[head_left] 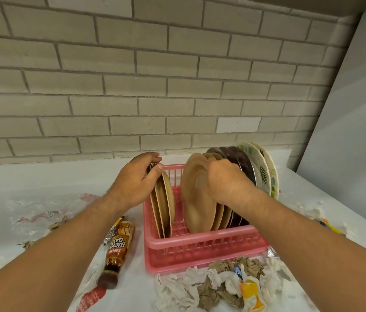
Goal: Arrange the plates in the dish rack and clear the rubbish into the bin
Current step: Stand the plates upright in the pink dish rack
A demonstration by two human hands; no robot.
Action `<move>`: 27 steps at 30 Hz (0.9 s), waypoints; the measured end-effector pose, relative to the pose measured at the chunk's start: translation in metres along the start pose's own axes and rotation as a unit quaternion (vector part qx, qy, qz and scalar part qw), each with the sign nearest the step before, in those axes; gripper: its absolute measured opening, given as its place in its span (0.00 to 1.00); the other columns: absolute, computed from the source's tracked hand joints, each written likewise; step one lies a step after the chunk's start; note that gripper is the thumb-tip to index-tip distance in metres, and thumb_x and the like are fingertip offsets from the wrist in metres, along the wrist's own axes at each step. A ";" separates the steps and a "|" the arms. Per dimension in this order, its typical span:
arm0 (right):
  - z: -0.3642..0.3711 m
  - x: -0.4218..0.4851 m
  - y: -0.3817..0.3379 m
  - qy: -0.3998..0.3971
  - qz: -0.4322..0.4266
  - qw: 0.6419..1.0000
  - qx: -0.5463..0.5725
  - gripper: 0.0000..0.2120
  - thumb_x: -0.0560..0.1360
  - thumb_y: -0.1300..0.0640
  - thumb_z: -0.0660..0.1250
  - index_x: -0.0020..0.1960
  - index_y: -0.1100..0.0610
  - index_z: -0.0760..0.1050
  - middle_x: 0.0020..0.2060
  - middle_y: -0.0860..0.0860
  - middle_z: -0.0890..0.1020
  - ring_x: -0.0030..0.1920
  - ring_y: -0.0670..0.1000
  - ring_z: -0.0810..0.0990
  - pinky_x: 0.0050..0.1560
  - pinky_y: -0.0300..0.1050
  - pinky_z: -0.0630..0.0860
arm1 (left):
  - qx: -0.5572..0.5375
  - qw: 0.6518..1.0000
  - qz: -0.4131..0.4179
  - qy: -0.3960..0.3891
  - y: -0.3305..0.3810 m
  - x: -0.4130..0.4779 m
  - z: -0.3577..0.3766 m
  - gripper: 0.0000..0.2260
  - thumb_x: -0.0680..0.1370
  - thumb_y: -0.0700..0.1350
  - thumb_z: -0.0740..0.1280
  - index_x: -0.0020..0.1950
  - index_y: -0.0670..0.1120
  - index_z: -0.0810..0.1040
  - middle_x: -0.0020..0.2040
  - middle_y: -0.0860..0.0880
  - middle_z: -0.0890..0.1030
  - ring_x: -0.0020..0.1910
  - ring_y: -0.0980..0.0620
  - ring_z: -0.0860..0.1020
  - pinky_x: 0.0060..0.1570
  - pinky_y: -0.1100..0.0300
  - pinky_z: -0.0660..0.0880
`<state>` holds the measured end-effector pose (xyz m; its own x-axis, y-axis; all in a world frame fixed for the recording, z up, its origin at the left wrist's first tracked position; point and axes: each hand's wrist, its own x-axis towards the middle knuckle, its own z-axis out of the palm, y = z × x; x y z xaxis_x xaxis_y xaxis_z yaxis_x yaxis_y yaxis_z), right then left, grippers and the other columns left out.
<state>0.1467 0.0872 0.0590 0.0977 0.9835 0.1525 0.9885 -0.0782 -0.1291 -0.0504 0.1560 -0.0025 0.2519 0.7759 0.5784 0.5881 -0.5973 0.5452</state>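
Currently, the pink dish rack [200,240] stands on the white worktop [53,176], right of centre and close to the back edge, where the brick wall [155,75] rises. All plates stand on edge inside the rack in 4 groups.

1. Left end: a small group of tan plates [166,203]. The left hand [136,179] grips the top rims, with the fingers curled over the far side and the thumb pressed on the near face.
2. Middle: a second group of tan plates [196,199], tilted slightly toward the left end. The right hand [224,180] holds the upper rims with curled fingers; the fingertips are hidden behind the plates.
3. Right of middle: dark brown plates [243,163], touching the tan group.
4. Right end: white patterned plates [264,172], leaning against the dark ones.

An open gap separates group 1 from group 2.

Rubbish lies on the worktop around the rack. A brown drink bottle [119,244] lies on its side just left of the rack, cap toward the near edge, beside a silver wrapper [111,230]. A pile of crumpled white and brown paper [218,284] lies between the rack and the near edge, with a yellow wrapper [250,291] in it. Clear plastic film [26,212] lies toward the left edge. A red wrapper [89,299] lies at the near edge. More scraps [321,219] lie toward the right edge.
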 end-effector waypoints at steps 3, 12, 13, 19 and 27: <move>-0.002 -0.004 0.003 -0.024 -0.001 0.999 -0.040 0.10 0.76 0.65 0.62 0.57 0.60 0.74 0.33 0.50 0.72 0.32 0.49 0.74 0.36 0.42 0.74 | 0.002 1.000 0.004 0.001 0.001 0.000 0.000 0.14 0.80 0.51 0.60 0.63 0.49 0.74 0.62 0.52 0.76 0.60 0.58 0.72 0.58 0.62 0.67; -0.013 -0.005 -0.002 0.041 -0.043 0.998 0.003 0.14 0.80 0.53 0.60 0.63 0.57 0.72 0.54 0.54 0.77 0.48 0.53 0.78 0.50 0.48 0.78 | 0.000 1.000 0.006 0.001 0.000 0.000 0.000 0.14 0.80 0.52 0.60 0.63 0.49 0.74 0.62 0.54 0.76 0.60 0.59 0.71 0.57 0.63 0.66; -0.007 -0.008 -0.004 0.055 -0.072 0.996 0.027 0.15 0.80 0.50 0.59 0.62 0.56 0.73 0.53 0.52 0.78 0.47 0.51 0.77 0.48 0.46 0.78 | -0.005 1.000 0.003 0.001 0.000 0.000 0.000 0.14 0.80 0.51 0.60 0.63 0.49 0.74 0.62 0.54 0.76 0.60 0.59 0.72 0.57 0.63 0.67; 0.032 -0.012 -0.026 0.000 -0.121 0.975 0.184 0.24 0.78 0.40 0.57 0.68 0.52 0.70 0.47 0.49 0.80 0.45 0.46 0.78 0.48 0.44 0.77 | -0.061 0.998 -0.011 -0.020 0.001 0.004 -0.001 0.12 0.81 0.44 0.59 0.62 0.48 0.77 0.65 0.55 0.74 0.63 0.61 0.69 0.62 0.67 0.64; 0.040 -0.015 -0.041 0.015 -0.117 0.980 0.159 0.16 0.79 0.53 0.57 0.66 0.51 0.64 0.38 0.52 0.78 0.36 0.51 0.79 0.35 0.46 0.79 | -0.031 0.998 0.005 -0.053 -0.003 -0.002 -0.001 0.15 0.82 0.48 0.56 0.68 0.53 0.73 0.70 0.55 0.64 0.68 0.60 0.62 0.68 0.61 0.60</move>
<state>0.1004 0.0817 0.0223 -0.1196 0.9628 0.2421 0.8989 0.2086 -0.3854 -0.0530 0.1564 -0.0045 0.3393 0.7844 0.5193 0.5367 -0.6148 0.5780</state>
